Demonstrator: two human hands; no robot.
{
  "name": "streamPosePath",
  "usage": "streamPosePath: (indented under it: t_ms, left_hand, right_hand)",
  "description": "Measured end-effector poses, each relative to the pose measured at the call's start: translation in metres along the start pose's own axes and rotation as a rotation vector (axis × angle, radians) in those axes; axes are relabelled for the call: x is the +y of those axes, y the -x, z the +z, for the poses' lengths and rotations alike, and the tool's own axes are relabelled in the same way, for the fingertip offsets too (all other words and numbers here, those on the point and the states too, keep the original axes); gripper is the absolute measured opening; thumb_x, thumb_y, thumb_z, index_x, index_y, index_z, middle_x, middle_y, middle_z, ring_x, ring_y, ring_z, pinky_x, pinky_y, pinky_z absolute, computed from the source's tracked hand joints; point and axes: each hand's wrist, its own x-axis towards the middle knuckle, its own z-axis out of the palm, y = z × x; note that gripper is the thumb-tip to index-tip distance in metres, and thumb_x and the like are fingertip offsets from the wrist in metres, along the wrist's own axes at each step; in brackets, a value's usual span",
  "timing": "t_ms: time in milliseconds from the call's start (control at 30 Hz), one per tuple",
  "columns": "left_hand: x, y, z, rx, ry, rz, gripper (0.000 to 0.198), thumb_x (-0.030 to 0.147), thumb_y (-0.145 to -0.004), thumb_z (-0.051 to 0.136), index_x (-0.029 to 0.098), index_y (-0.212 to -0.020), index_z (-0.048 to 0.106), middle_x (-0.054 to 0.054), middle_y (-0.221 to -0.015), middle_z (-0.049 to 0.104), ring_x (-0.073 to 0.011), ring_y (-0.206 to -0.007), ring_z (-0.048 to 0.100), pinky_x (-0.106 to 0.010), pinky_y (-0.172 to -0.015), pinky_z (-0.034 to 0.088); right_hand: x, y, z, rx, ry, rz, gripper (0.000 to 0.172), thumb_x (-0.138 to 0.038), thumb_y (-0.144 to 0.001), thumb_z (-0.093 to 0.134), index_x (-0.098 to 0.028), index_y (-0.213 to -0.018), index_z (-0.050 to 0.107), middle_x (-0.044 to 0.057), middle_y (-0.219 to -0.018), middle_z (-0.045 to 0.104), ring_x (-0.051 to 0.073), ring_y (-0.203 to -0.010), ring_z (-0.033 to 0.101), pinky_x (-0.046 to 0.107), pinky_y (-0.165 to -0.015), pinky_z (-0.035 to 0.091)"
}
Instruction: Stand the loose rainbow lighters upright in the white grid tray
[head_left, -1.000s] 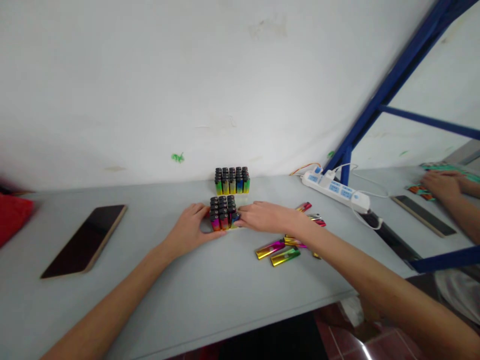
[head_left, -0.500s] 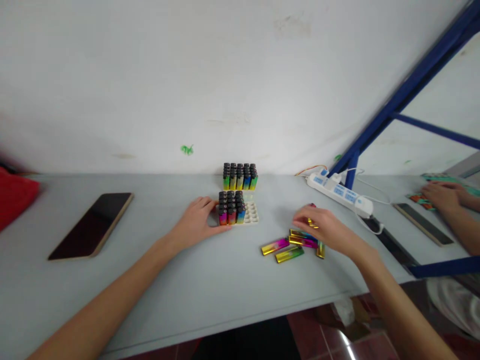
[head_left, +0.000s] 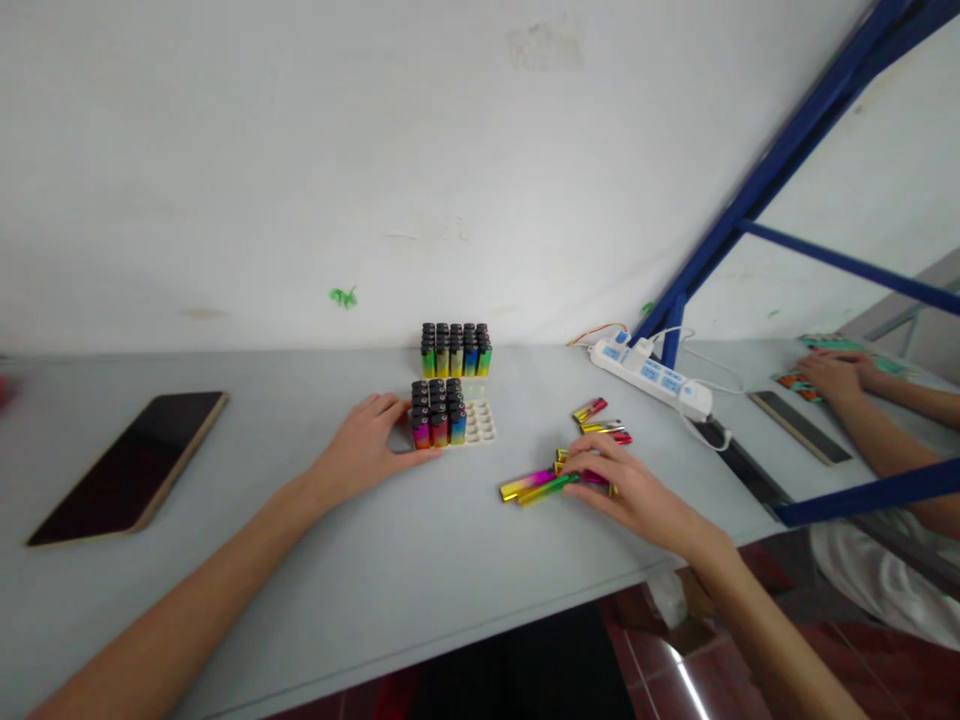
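My left hand (head_left: 366,440) holds the left side of a white lighter tray (head_left: 480,424), thumb along its front edge and fingers at its side. Upright lighters (head_left: 439,415) with black tops and shiny coloured bodies fill the tray's left part; bare sockets show on the right. My right hand (head_left: 619,488) is bent over a loose pile, its thumb and fingertips closed at the end of a green-and-yellow lighter (head_left: 546,489). A magenta-and-yellow lighter (head_left: 519,486) lies against it. More lighters are partly hidden under the fingers. Behind the hand lie several red and gold lighters (head_left: 600,426).
A second block of upright lighters (head_left: 456,350) stands behind the tray, near the wall. A dark phone-like slab (head_left: 131,460) lies at left. At right are a white power strip (head_left: 651,376), a blue metal frame (head_left: 720,240) and a co-worker's hands (head_left: 832,375).
My right hand has come nearer and down onto the pile. The green-and-yellow lighter now touches the magenta one, and red and gold lighters show behind. The view has turned right; my left hand stays at the tray.
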Motion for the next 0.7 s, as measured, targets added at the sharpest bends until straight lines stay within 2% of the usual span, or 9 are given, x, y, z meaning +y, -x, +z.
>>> streamPosePath:
  t_ms: [133,233,300,367,433,500,567,633,700]
  left_hand:
    - [-0.002,-0.002,-0.002,-0.018,0.025,0.009,0.058,0.079,-0.081,0.076,0.023,-0.093,0.069,-0.008,-0.100,0.072,-0.0329,-0.097,0.068,-0.048,-0.093,0.056]
    - [-0.002,-0.004,-0.004,-0.038,0.024,0.004,0.059,0.081,-0.081,0.075,0.023,-0.092,0.070,-0.009,-0.098,0.072,-0.0334,-0.096,0.068,-0.048,-0.091,0.056]
    - [-0.002,-0.004,-0.005,-0.041,0.034,0.001,0.061,0.081,-0.081,0.074,0.022,-0.093,0.071,-0.010,-0.099,0.072,-0.0337,-0.097,0.068,-0.049,-0.092,0.056]
    - [-0.003,-0.004,-0.005,-0.049,0.052,0.000,0.064,0.082,-0.080,0.074,0.021,-0.096,0.073,-0.010,-0.102,0.072,-0.0339,-0.099,0.068,-0.049,-0.094,0.056]
    - [-0.005,-0.003,-0.006,-0.067,0.066,0.001,0.067,0.083,-0.078,0.076,0.020,-0.101,0.075,-0.011,-0.105,0.073,-0.0342,-0.101,0.069,-0.049,-0.095,0.056]
    - [-0.006,-0.001,-0.007,-0.088,0.069,0.003,0.070,0.083,-0.077,0.077,0.019,-0.104,0.076,-0.012,-0.109,0.074,-0.0345,-0.103,0.069,-0.048,-0.096,0.055]
    - [-0.007,0.000,-0.009,-0.101,0.063,0.008,0.069,0.082,-0.077,0.078,0.019,-0.104,0.076,-0.012,-0.110,0.074,-0.0340,-0.104,0.069,-0.047,-0.096,0.055]
    - [-0.006,0.002,-0.011,-0.106,0.058,0.016,0.066,0.080,-0.078,0.079,0.019,-0.103,0.077,-0.012,-0.110,0.074,-0.0333,-0.105,0.069,-0.046,-0.097,0.055]
    - [-0.005,0.002,-0.012,-0.103,0.062,0.020,0.065,0.079,-0.078,0.080,0.020,-0.104,0.077,-0.011,-0.111,0.075,-0.0335,-0.106,0.070,-0.046,-0.099,0.055]
  right_hand:
    - [0.007,-0.021,0.000,0.208,-0.388,0.122,0.029,-0.053,-0.102,0.073,-0.024,-0.109,0.072,0.011,-0.117,0.075,0.027,-0.109,0.073,0.043,-0.097,0.061]
    - [0.001,-0.051,0.009,0.333,-0.729,0.198,0.040,-0.064,-0.098,0.072,-0.026,-0.108,0.062,0.009,-0.108,0.077,0.025,-0.101,0.074,0.042,-0.091,0.060]
    - [-0.008,-0.077,0.016,0.338,-0.920,0.214,0.046,-0.068,-0.095,0.073,-0.028,-0.109,0.055,0.003,-0.093,0.074,0.022,-0.086,0.071,0.040,-0.085,0.060]
    - [-0.018,-0.103,0.022,0.312,-1.043,0.196,0.048,-0.068,-0.091,0.078,-0.029,-0.109,0.054,-0.005,-0.076,0.064,0.016,-0.066,0.059,0.033,-0.073,0.056]
    - [-0.026,-0.125,0.028,0.267,-1.105,0.185,0.052,-0.068,-0.087,0.083,-0.030,-0.106,0.054,-0.010,-0.067,0.052,0.012,-0.055,0.043,0.025,-0.058,0.044]
    - [-0.031,-0.141,0.037,0.215,-1.113,0.212,0.056,-0.073,-0.083,0.083,-0.029,-0.102,0.054,-0.011,-0.065,0.042,0.010,-0.052,0.030,0.021,-0.051,0.028]
    - [-0.033,-0.150,0.046,0.173,-1.078,0.274,0.059,-0.081,-0.084,0.076,-0.026,-0.091,0.056,-0.011,-0.063,0.035,0.009,-0.052,0.024,0.022,-0.049,0.020]
    - [-0.034,-0.151,0.057,0.173,-1.016,0.342,0.066,-0.087,-0.088,0.063,-0.024,-0.074,0.052,-0.010,-0.059,0.029,0.009,-0.051,0.022,0.025,-0.050,0.017]
    - [-0.036,-0.149,0.067,0.196,-0.946,0.394,0.070,-0.086,-0.091,0.056,-0.024,-0.060,0.044,-0.008,-0.055,0.026,0.010,-0.051,0.023,0.027,-0.050,0.017]
